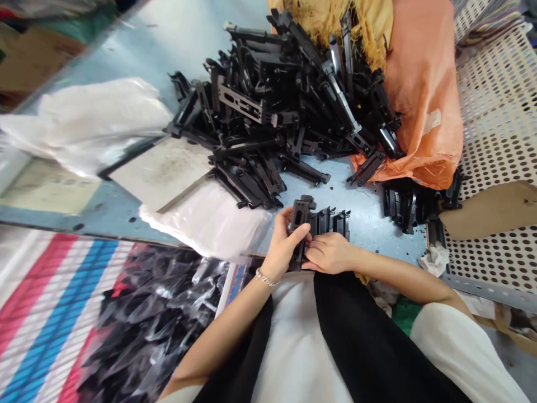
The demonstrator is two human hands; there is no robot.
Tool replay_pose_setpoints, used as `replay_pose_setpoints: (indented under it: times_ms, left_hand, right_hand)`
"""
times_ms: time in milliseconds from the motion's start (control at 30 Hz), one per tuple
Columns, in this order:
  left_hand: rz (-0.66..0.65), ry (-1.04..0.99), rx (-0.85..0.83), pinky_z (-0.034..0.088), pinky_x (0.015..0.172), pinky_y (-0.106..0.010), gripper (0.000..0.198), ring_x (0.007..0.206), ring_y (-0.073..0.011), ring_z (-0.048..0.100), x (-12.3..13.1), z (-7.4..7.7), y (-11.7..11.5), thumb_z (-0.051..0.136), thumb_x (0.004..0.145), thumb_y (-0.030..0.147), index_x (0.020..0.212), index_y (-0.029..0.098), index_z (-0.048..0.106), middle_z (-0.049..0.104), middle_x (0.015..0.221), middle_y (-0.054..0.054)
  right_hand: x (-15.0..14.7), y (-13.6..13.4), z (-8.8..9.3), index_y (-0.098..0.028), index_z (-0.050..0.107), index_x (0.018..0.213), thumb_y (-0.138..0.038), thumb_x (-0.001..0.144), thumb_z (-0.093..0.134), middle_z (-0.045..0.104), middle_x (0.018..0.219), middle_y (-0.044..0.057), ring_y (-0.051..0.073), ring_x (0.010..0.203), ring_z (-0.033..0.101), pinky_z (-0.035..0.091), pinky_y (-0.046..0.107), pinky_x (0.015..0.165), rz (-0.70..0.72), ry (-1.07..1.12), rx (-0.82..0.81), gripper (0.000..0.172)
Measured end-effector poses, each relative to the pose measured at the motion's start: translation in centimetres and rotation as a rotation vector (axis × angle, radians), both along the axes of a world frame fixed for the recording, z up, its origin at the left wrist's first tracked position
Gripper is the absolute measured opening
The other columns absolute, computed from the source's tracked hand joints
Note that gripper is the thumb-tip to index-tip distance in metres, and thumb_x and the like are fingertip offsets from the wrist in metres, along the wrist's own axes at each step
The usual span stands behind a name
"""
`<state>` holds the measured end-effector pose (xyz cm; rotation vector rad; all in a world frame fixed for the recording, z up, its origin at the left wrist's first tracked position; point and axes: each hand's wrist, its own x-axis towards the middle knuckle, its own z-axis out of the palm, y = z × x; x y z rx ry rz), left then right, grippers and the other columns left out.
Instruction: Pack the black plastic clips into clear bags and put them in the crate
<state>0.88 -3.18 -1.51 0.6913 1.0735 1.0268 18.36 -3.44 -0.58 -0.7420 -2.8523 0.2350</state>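
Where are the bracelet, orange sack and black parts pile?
Bracelet (267,277), head view, on its middle links.
Orange sack (422,95), head view, on its upper middle.
Black parts pile (268,73), head view, on a part near its centre.

Bright even light, soft shadows, glare on glossy black parts (255,73), curved stretched edges, slight blur

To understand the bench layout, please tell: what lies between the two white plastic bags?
In the head view, a stained pale board lies between the upper white plastic bag and the lower white plastic bag.
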Motion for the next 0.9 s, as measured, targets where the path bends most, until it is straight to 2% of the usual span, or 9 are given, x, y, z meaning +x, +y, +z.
replay_pose_setpoints:
  times_ms: [100, 233, 367, 467, 533, 633, 700, 800, 900]
  left_hand:
    - [0.099, 0.204, 0.061, 0.058, 0.078, -0.035, 0.057, 0.084, -0.0182, 0.068, -2.0, -2.7, 0.1, 0.072, 0.081, 0.049, 0.125, 0.023, 0.047, 0.064, 0.105, -0.004]
    - [0.086, 0.595, 0.197, 0.044, 0.11, -0.047, 0.042, 0.117, -0.0269, 0.06, -3.2, -6.2, 0.6, 0.061, 0.089, 0.043, 0.122, 0.018, 0.059, 0.065, 0.118, -0.011]
    - [0.057, 0.792, 0.356, 0.036, 0.115, -0.052, 0.041, 0.122, -0.0298, 0.055, -2.2, -7.6, 1.1, 0.049, 0.094, 0.04, 0.123, 0.016, 0.065, 0.061, 0.123, -0.016]
    - [0.054, 0.884, 0.41, 0.031, 0.116, -0.058, 0.042, 0.124, -0.0336, 0.052, -1.4, -6.4, 1.1, 0.053, 0.092, 0.043, 0.12, 0.016, 0.069, 0.06, 0.123, -0.017]
    - [0.05, 0.761, 0.4, 0.033, 0.115, -0.056, 0.045, 0.125, -0.0332, 0.052, -0.7, -4.6, 0.9, 0.056, 0.09, 0.048, 0.122, 0.018, 0.068, 0.059, 0.127, -0.016]
    - [-0.08, 0.179, 0.236, 0.051, 0.097, -0.047, 0.055, 0.113, -0.0286, 0.061, 0.7, -1.3, 0.7, 0.046, 0.094, 0.062, 0.125, 0.02, 0.065, 0.065, 0.12, -0.014]
    - [-0.17, -0.157, 0.06, 0.056, 0.081, -0.039, 0.054, 0.099, -0.0261, 0.066, 1.5, 0.6, 0.8, 0.047, 0.093, 0.063, 0.117, 0.018, 0.065, 0.07, 0.107, -0.012]
    - [-0.154, -0.296, -0.088, 0.053, 0.06, -0.029, 0.036, 0.077, -0.0196, 0.066, 1.8, 2.3, 0.8, 0.066, 0.084, 0.049, 0.101, 0.018, 0.063, 0.069, 0.09, -0.007]
    - [-0.187, -0.371, -0.099, 0.047, 0.049, -0.025, 0.037, 0.061, -0.0134, 0.06, 1.6, 2.8, 0.1, 0.068, 0.082, 0.049, 0.1, 0.018, 0.058, 0.066, 0.088, -0.004]
  right_hand:
    - [2.7, 3.7, 0.5, -0.021, 0.067, 0.092, -0.043, 0.105, 0.039, 0.067, 0.086, 0.008, 0.02, 0.079, 0.056, 0.04, 0.032, 0.066, -0.183, -0.125, -0.032, 0.038]
    - [9.2, 10.4, 0.9, -0.016, 0.068, 0.108, -0.018, 0.101, 0.037, 0.062, 0.116, 0.018, 0.029, 0.098, 0.053, 0.041, 0.036, 0.069, -0.732, -0.283, 0.132, 0.031]
    - [13.3, 13.1, 1.5, -0.017, 0.069, 0.108, -0.014, 0.098, 0.041, 0.062, 0.115, 0.017, 0.03, 0.102, 0.051, 0.045, 0.04, 0.078, -0.764, -0.314, 0.085, 0.03]
    - [12.6, 10.8, 3.3, -0.017, 0.066, 0.115, -0.02, 0.098, 0.046, 0.062, 0.118, 0.016, 0.029, 0.108, 0.055, 0.049, 0.043, 0.087, -0.722, -0.11, 0.067, 0.026]
    - [10.6, 7.6, 4.4, -0.02, 0.064, 0.119, -0.025, 0.099, 0.048, 0.062, 0.121, 0.014, 0.029, 0.113, 0.057, 0.05, 0.045, 0.093, -0.651, 0.1, 0.033, 0.026]
    - [6.6, 2.5, 5.1, -0.026, 0.065, 0.119, -0.028, 0.101, 0.044, 0.066, 0.117, 0.011, 0.026, 0.108, 0.063, 0.054, 0.045, 0.092, -0.455, 0.284, -0.107, 0.027]
    - [4.7, 0.3, 5.0, -0.028, 0.064, 0.119, -0.027, 0.102, 0.044, 0.069, 0.112, 0.007, 0.022, 0.102, 0.066, 0.057, 0.039, 0.089, -0.329, 0.305, -0.163, 0.027]
    - [3.9, 0.1, 4.8, -0.025, 0.061, 0.119, -0.023, 0.102, 0.043, 0.068, 0.111, 0.008, 0.02, 0.103, 0.066, 0.057, 0.037, 0.088, -0.25, 0.401, -0.142, 0.026]
    - [4.3, 2.2, 4.5, -0.019, 0.059, 0.114, -0.031, 0.103, 0.046, 0.065, 0.108, 0.014, 0.025, 0.104, 0.062, 0.054, 0.04, 0.086, -0.428, 0.387, -0.043, 0.021]
